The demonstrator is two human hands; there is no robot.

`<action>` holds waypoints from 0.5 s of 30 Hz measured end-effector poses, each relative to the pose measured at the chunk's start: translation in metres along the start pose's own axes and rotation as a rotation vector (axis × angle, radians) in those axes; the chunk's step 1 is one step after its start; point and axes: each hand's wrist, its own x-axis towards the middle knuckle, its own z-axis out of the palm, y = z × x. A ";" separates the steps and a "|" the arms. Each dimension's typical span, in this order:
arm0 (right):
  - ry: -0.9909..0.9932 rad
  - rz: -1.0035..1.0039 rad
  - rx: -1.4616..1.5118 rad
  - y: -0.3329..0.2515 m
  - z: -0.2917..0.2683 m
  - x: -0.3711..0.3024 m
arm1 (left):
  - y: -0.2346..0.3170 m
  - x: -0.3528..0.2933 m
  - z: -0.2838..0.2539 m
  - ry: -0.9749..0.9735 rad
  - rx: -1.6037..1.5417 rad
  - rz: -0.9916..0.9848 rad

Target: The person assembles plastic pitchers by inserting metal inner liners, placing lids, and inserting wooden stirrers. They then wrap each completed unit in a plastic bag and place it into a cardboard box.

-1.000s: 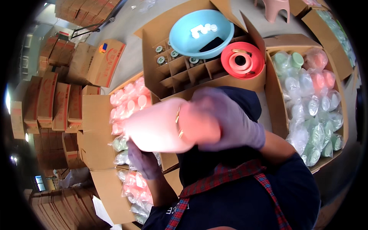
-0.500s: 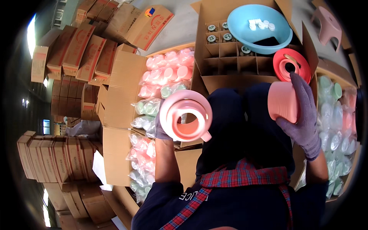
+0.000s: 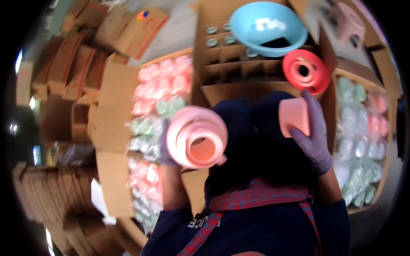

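In my left hand (image 3: 164, 147), gloved in purple, is a pink thermos jug body (image 3: 218, 123); its round open mouth faces up toward me and a small spout-like nub sticks out at its lower right. The left fingers are mostly behind the jug. My right hand (image 3: 315, 132), gloved too, grips a plain pink cup-shaped cap (image 3: 293, 117) from its right side, thumb below. The cap and the jug are apart, held over my lap. Beyond my right hand lies a red dish (image 3: 321, 81) with a pink ring (image 3: 294, 68) in it.
A divided carton (image 3: 247, 91) ahead holds several metal-topped pieces (image 3: 212, 42); a blue basin (image 3: 239, 36) with small white parts (image 3: 269, 24) sits on it. Open cartons of bagged pink and green cups (image 3: 164, 87) flank me. Stacked boxes (image 3: 64, 72) stand left, a pink stool (image 3: 350, 25) far right.
The whole view has shifted, so most surroundings appear farther left, with some blur. The jug has tilted, its mouth now lower and showing more of the inside. Both hands keep their holds.
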 end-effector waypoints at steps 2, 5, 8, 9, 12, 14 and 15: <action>0.036 0.144 0.016 0.013 -0.009 0.014 | 0.013 -0.001 0.005 0.238 0.346 0.047; 0.376 0.133 -0.173 0.061 -0.015 0.065 | 0.037 -0.013 0.012 0.255 0.740 0.004; 0.332 0.091 -0.436 0.098 -0.008 0.147 | 0.044 -0.025 0.039 0.287 0.746 0.059; 0.335 0.050 -0.539 0.129 -0.001 0.171 | 0.046 -0.029 0.039 0.208 0.709 0.119; 0.215 0.224 -0.699 0.176 0.032 0.236 | 0.053 -0.041 0.023 -0.112 0.625 0.292; 0.067 0.309 -0.768 0.191 0.060 0.261 | 0.052 -0.053 0.014 -0.023 0.855 0.301; -0.039 0.329 -0.788 0.201 0.070 0.268 | 0.047 -0.056 0.015 0.043 0.851 0.211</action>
